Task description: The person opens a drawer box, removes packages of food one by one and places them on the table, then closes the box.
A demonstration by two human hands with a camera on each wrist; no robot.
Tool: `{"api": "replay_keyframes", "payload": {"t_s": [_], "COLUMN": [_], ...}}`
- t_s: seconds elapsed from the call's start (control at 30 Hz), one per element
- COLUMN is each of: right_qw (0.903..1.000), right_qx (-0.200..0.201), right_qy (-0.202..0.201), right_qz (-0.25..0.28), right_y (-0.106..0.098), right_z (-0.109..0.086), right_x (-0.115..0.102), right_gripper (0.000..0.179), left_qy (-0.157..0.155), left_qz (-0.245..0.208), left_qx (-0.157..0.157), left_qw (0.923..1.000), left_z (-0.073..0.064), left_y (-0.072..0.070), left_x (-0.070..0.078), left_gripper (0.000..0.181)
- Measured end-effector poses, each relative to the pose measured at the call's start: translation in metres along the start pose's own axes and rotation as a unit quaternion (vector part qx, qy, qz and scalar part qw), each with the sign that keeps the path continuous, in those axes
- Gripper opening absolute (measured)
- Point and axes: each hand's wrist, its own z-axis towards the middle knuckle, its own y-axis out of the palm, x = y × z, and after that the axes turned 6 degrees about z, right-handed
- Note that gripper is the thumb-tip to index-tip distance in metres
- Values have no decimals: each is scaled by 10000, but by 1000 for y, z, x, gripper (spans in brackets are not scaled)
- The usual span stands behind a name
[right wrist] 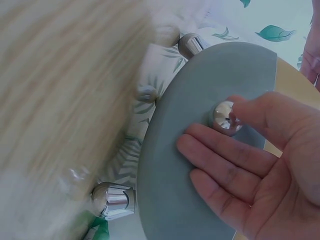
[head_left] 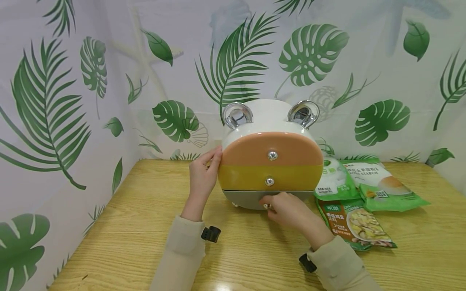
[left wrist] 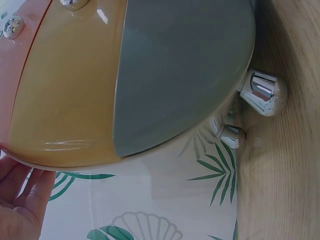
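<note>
A small white drawer cabinet [head_left: 271, 115] with two chrome ear-like rings stands on the table. Its front has an orange drawer [head_left: 251, 151], a yellow drawer [head_left: 244, 178] and a grey bottom drawer [head_left: 244, 198], each with a shiny knob. My right hand [head_left: 291, 210] pinches the bottom knob [right wrist: 223, 119] between thumb and forefinger; the other fingers lie along the grey front in the right wrist view. On the cabinet's left side rests my left hand [head_left: 204, 176], its fingertips touching the edge. Whether the grey drawer stands slightly out, I cannot tell.
Right of the cabinet lie a green and white bag [head_left: 333, 182], a corn starch bag [head_left: 386, 186] and a brown and green food packet [head_left: 354, 224]. Chrome feet [left wrist: 265, 92] hold the cabinet above the wooden table [head_left: 145, 226]. A leaf-printed cloth [head_left: 255, 48] hangs behind.
</note>
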Motion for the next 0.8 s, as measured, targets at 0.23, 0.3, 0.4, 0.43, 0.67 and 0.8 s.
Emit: {"api": "replay_keyframes", "payload": {"t_s": [0.23,0.3,0.4,0.43,0.67,0.8], "right_qw": [9999,9999,9999,9999,9998,9998], "right_qx": [-25,-31,-21,-18,7,13], "right_qy": [111,142,122,121,96,99], "right_qz": [70,82,98,108,156,162], "right_y": [1,2,2,2,2,3], "right_z": [0,0,0,0,0,0], "right_x": [1,1,2,2,2,3], "right_gripper": [23,23,23,23,23,23], "left_qy": [22,12,-17,-27,-70,-15], "left_qz": [-38,-50,-44,-39,-29,12], "left_qx": [14,18,21,14,-27,3], "left_qw": [10000,10000,10000,10000,10000,10000], "left_z": [0,0,0,0,0,0], "left_y": [0,1,1,1,1,1], "left_x": [1,1,1,0,-1,-1], "left_gripper": [28,28,27,27,28,27]}}
